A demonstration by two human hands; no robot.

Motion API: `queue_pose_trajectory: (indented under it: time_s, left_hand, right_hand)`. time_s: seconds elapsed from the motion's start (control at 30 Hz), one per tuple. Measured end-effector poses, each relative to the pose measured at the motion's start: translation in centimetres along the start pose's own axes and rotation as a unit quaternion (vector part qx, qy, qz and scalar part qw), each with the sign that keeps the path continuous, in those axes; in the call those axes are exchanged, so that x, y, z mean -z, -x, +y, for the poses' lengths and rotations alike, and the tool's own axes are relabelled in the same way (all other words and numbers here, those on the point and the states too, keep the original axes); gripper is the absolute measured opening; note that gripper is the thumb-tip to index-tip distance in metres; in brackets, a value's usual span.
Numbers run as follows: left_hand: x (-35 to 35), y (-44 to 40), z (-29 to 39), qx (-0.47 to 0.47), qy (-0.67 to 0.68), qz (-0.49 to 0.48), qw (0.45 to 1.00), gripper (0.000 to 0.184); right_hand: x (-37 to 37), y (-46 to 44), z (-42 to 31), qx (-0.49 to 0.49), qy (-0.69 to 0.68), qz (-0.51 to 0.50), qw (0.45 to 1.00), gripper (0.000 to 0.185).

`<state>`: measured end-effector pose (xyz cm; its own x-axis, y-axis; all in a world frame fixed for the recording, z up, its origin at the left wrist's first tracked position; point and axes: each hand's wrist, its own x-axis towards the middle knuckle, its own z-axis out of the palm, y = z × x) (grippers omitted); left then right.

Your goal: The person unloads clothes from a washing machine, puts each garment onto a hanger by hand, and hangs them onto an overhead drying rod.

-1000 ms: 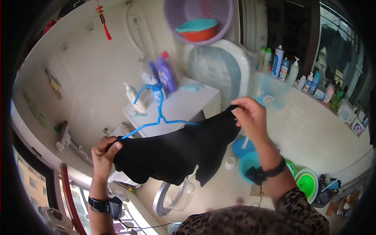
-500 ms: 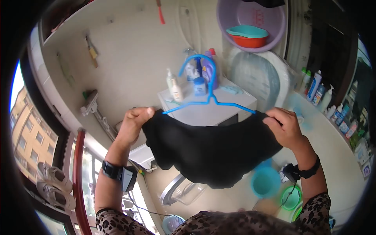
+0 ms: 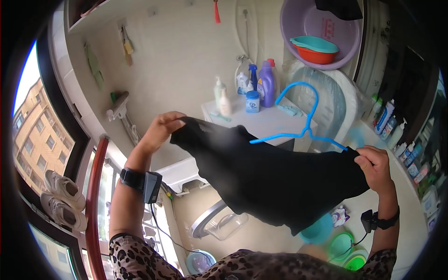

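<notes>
Blue plastic clothes hanger point(image 3: 306, 130) is sitting nearer the right hand point(image 3: 374, 165), while the soft black cloth garment point(image 3: 280, 182) is stretching between both hands

The black garment is hanging in front of the person's body, its long axis running from the left hand point(image 3: 162, 131) at upper left down to the right hand at lower right. The blue hanger is standing along its upper edge, hook pointing up and curling toward the left. Its right arm is reaching the garment's corner just beside the right hand; its left arm is ending at the cloth's upper edge, well apart from the left hand. Whether that left tip is lying inside the cloth or only against it, the view is not showing clearly.

Both hands are pinching closed. The left one is gripping the garment's far corner between thumb and fingers, holding cloth alone. The right one is clasping the opposite corner, thumb pressing against the bent fingers; whether it is also catching the hanger's tip cannot be told. Beyond the hanger, a white flat-topped cabinet point(image 3: 261, 122) is carrying bottles, and a round teal plastic basin point(image 3: 318, 230) is showing below the garment's lower edge.
</notes>
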<state>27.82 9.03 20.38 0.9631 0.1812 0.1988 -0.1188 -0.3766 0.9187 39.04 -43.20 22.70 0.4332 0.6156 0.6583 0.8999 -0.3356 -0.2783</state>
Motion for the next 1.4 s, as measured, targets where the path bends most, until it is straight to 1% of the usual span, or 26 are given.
queue_pose_trajectory:
  time_s: [0.03,0.1,0.13,0.23,0.37,0.4,0.5,0.53,0.63,0.7,0.73,0.77,0.83,0.9,0.93,0.97,1.0,1.03,1.1,1.13,1.17,1.23,1.27,1.3,1.37,1.4]
  left_hand:
    - [-0.4,-0.2,0.5,-0.027,-0.119,0.038,0.992,0.028]
    - [-1.3,-0.8,1.6,-0.082,-0.350,0.109,0.927,0.033]
    - [-1.4,-1.2,2.7,-0.078,-0.267,0.116,0.953,0.043]
    - [-1.7,-1.5,5.2,-0.062,-0.131,0.163,0.976,0.045]
    - [-3.9,-1.1,6.7,-0.079,-0.076,0.094,0.990,0.049]
    - [-4.6,-1.0,6.6,-0.134,-0.058,0.096,0.985,0.049]
    - [-5.7,-1.0,6.9,-0.180,-0.049,0.017,0.982,0.045]
    - [-5.1,-0.5,7.7,-0.145,-0.104,-0.006,0.984,0.035]
    - [-2.6,0.0,7.8,-0.159,-0.022,0.150,0.976,0.025]
    - [-1.0,1.3,9.0,-0.236,-0.004,0.268,0.934,0.022]
    - [-0.2,2.1,9.3,-0.275,-0.078,0.339,0.896,0.024]
    - [0.0,3.4,10.6,-0.293,-0.116,0.380,0.870,0.037]
    - [0.1,5.5,12.6,-0.347,-0.241,0.417,0.805,0.068]
    - [0.5,6.0,12.6,-0.337,-0.050,0.366,0.866,0.078]
    - [1.3,6.8,13.1,-0.260,0.024,0.297,0.919,0.077]
    - [2.1,7.9,13.2,-0.171,0.103,0.225,0.954,0.075]
    - [3.6,8.5,13.1,-0.134,0.096,0.150,0.975,0.062]
    - [5.7,8.9,11.8,-0.123,0.137,0.093,0.978,0.044]
    - [5.0,10.7,13.7,-0.207,0.215,0.168,0.940,0.032]
    - [4.6,11.7,15.0,-0.224,0.260,0.193,0.919,0.028]
    - [3.3,12.6,16.7,-0.204,0.291,0.257,0.898,0.017]
    - [7.5,13.9,14.9,-0.256,0.283,0.206,0.901,0.008]
    - [9.7,14.5,14.5,-0.269,0.249,0.278,0.888,0.010]
    - [11.3,15.2,14.9,-0.289,0.239,0.310,0.874,0.010]
    - [9.5,17.3,17.8,-0.253,0.259,0.264,0.894,0.031]
    - [8.1,18.1,18.3,-0.244,0.280,0.230,0.900,0.029]
  right_hand:
    - [-0.3,0.3,0.2,-0.046,-0.019,0.035,0.998,0.011]
    - [-0.8,0.7,0.7,-0.136,-0.054,0.106,0.983,0.013]
    - [-1.2,0.8,0.8,-0.148,-0.061,0.123,0.979,0.016]
    - [-1.9,0.6,0.4,-0.155,-0.074,0.158,0.972,0.017]
    - [-1.2,-0.6,-0.9,-0.154,-0.065,0.165,0.972,0.017]
    - [-1.1,-1.0,-1.0,-0.149,-0.074,0.168,0.972,0.017]
    - [-0.9,-2.2,-1.4,-0.121,-0.074,0.184,0.973,0.016]
    - [-0.7,-2.7,-1.9,-0.105,-0.054,0.192,0.974,0.016]
    - [0.4,-4.2,-2.5,-0.071,-0.006,0.251,0.965,0.015]
    - [1.5,-5.9,-3.7,-0.033,-0.002,0.286,0.958,0.015]
    - [2.0,-6.9,-4.6,-0.023,0.000,0.297,0.955,0.015]
    - [2.4,-8.0,-5.6,-0.011,0.001,0.308,0.951,0.016]
    - [3.5,-10.2,-6.7,0.022,-0.019,0.323,0.946,0.017]
    - [5.0,-12.1,-7.5,0.050,-0.033,0.342,0.938,0.017]
    - [5.3,-12.7,-7.9,0.056,-0.042,0.345,0.936,0.018]
    - [5.5,-13.4,-8.2,0.060,-0.051,0.339,0.937,0.018]
    - [5.6,-14.2,-7.6,0.073,-0.065,0.346,0.933,0.019]
    - [5.8,-14.9,-7.2,0.082,-0.069,0.334,0.936,0.020]
    - [6.1,-16.1,-5.9,0.099,-0.085,0.325,0.937,0.021]
    - [6.0,-16.6,-5.6,0.107,-0.091,0.325,0.935,0.021]
    - [5.8,-17.1,-5.4,0.115,-0.097,0.324,0.934,0.022]
    - [5.8,-17.9,-5.0,0.121,-0.099,0.315,0.936,0.022]
    - [6.0,-18.2,-4.7,0.118,-0.093,0.304,0.941,0.022]
    - [6.0,-18.3,-4.3,0.115,-0.086,0.292,0.946,0.023]
    - [5.2,-18.5,-2.6,0.117,-0.112,0.282,0.946,0.023]
    - [5.0,-18.8,-2.1,0.117,-0.123,0.280,0.945,0.023]
